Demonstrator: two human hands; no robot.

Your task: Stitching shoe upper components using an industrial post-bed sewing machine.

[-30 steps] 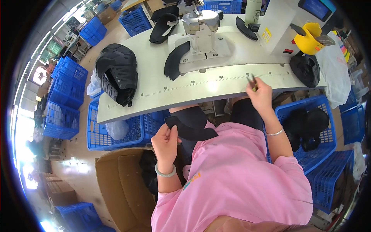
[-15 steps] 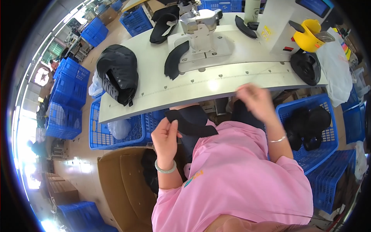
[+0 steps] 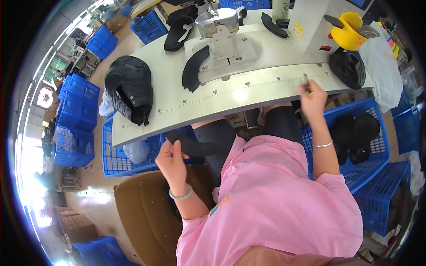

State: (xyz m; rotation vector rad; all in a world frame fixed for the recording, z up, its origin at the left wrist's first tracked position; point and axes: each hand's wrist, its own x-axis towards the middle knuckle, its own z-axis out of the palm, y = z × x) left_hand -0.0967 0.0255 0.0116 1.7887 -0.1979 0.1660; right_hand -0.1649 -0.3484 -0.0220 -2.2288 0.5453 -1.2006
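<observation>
From the head camera, the left hand (image 3: 172,160) sits below the near edge of the long white sewing bench (image 3: 177,111), over the lap, its fingers closed around one end of a flat black curved fabric strip (image 3: 195,146); the strip runs rightward from the grip, under the bench edge, and looks soft and matte. The right hand (image 3: 313,95) is raised at the bench's near edge toward its right end, thumb and fingers pinched together on a small thin dark tool (image 3: 307,84) whose tip rests on the white top; what kind of tool it is cannot be told.

The stretch of bench between the two hands is bare along the near edge. Farther back stands a grey metal sewing machine (image 3: 219,26) with a black curved visor piece (image 3: 193,68) lying against its base. A black padded helmet liner (image 3: 131,88) lies near the left end, another rounded black liner (image 3: 348,68) at the right end beside a yellow plastic cup (image 3: 348,29). Blue latticed plastic crates (image 3: 355,146) crowd the floor on both sides of the knees, and a brown cardboard box (image 3: 146,213) stands just left of the seat.
</observation>
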